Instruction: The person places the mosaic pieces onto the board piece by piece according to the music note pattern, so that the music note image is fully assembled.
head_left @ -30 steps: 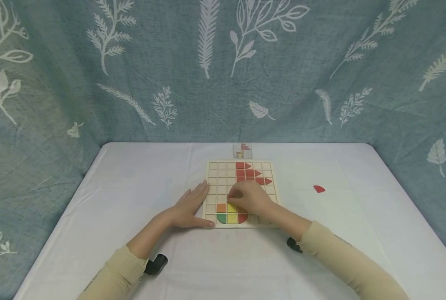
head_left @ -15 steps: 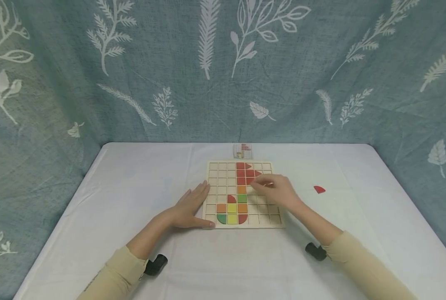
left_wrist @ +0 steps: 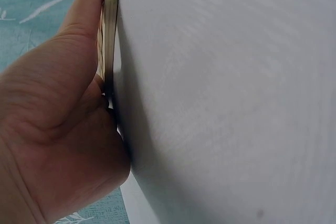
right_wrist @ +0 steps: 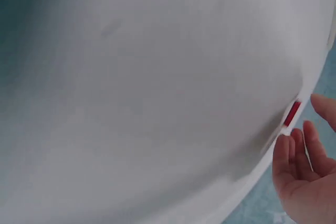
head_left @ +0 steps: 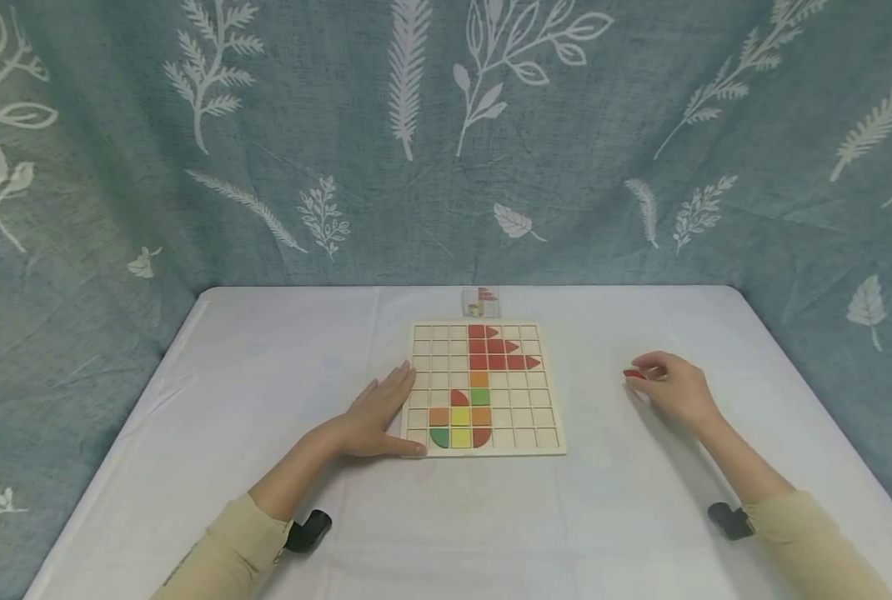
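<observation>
My left hand [head_left: 378,412] lies spread at the left edge of the wooden grid board [head_left: 524,396], thumb along its near corner. In the left wrist view that hand [left_wrist: 63,114] is against the board's side [left_wrist: 109,35]. Off to the right, my right hand [head_left: 674,387] has thumb and fingertips around a small red quarter-circle tile [head_left: 633,373], pinching it close over the cloth. The right wrist view shows the red tile [right_wrist: 292,114] edge-on between thumb and fingers. On the board, red, orange, green and yellow tiles fill several squares, including a red quarter-circle tile [head_left: 458,399].
A small pattern card [head_left: 480,302] lies just behind the board. White cloth [head_left: 303,350] covers the table, and a leaf-printed blue-green curtain [head_left: 386,225] hangs at the back and sides. Each wrist carries a black camera [head_left: 309,532].
My right hand has left the board and moved right to the loose red tile. It uncovered tiles in the board's middle. The left hand has stayed at the board's edge.
</observation>
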